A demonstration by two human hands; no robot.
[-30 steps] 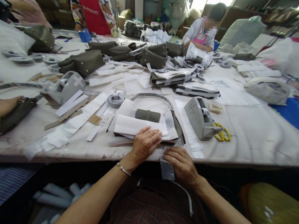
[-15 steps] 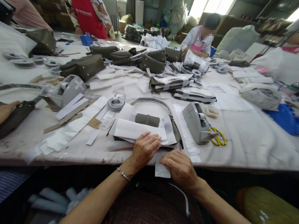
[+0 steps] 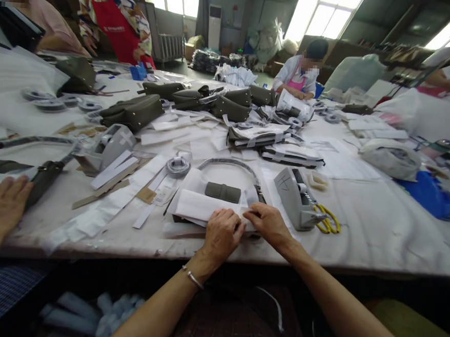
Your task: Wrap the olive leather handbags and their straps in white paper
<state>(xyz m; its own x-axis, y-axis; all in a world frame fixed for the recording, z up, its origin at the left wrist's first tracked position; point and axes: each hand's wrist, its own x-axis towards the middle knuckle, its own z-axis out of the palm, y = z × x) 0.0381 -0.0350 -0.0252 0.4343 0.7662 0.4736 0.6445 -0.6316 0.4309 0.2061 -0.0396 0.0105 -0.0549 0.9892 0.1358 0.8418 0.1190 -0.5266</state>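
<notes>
An olive handbag lies on the table in front of me, its wrapped handle [image 3: 229, 162] arching toward the far side. White wrapping sheet [image 3: 197, 206] covers its lower front, while the bag's olive strap tab [image 3: 223, 192] shows above the folded edge. My left hand [image 3: 223, 232] rests on the near edge of the sheet, fingers curled in and closed on it. Just right of it, my right hand [image 3: 270, 224] pinches the sheet's right side between thumb and fingers. The fingertips of both hands are partly hidden.
Right of the bag stands a grey tape dispenser [image 3: 294, 199] with yellow-handled scissors [image 3: 329, 221]. Another dispenser [image 3: 109, 147], a tape roll [image 3: 178, 165] and paper strips lie left. Olive bags [image 3: 132, 111] are piled behind. A co-worker's hand [image 3: 2, 204] presses another bag at far left.
My right hand has moved up from the table edge onto the sheet, and the white piece hanging there is no longer visible. My left hand's fingers have curled. The camera view has shifted slightly.
</notes>
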